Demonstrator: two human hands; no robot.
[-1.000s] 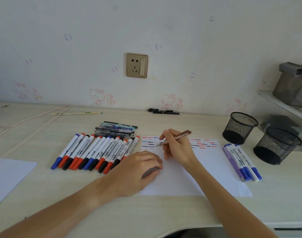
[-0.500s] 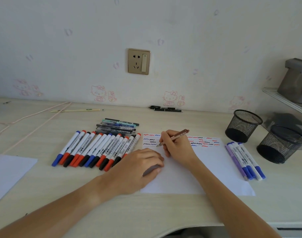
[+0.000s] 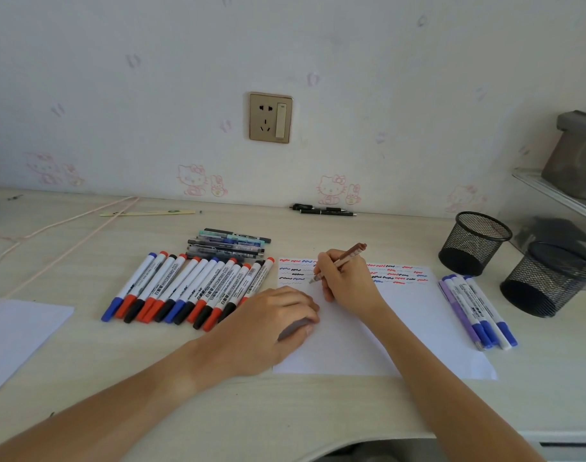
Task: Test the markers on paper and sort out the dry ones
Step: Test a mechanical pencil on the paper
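Note:
A white sheet of paper [image 3: 415, 331] lies on the desk, with short red, blue and black squiggles across its top. My right hand [image 3: 348, 281] grips a brown pen [image 3: 350, 255] with its tip on the paper near the squiggles. My left hand [image 3: 271, 325] rests on the sheet's left edge, fingers curled over something dark that I cannot make out. Left of the paper lies a row of several whiteboard markers [image 3: 191, 291] with blue, red and black caps. Several blue and purple markers [image 3: 475, 311] lie at the paper's right edge.
A small pile of pens [image 3: 231, 245] sits behind the marker row. Two black mesh cups [image 3: 473, 241] [image 3: 548, 278] stand at the right. Black pens [image 3: 325, 210] lie by the wall. Another white sheet [image 3: 15, 335] lies at the far left, a pink cable [image 3: 68, 235] behind it.
The pen tip in my right hand has shifted slightly over the paper near the squiggles. My left hand has stayed put. The camera has tilted a little.

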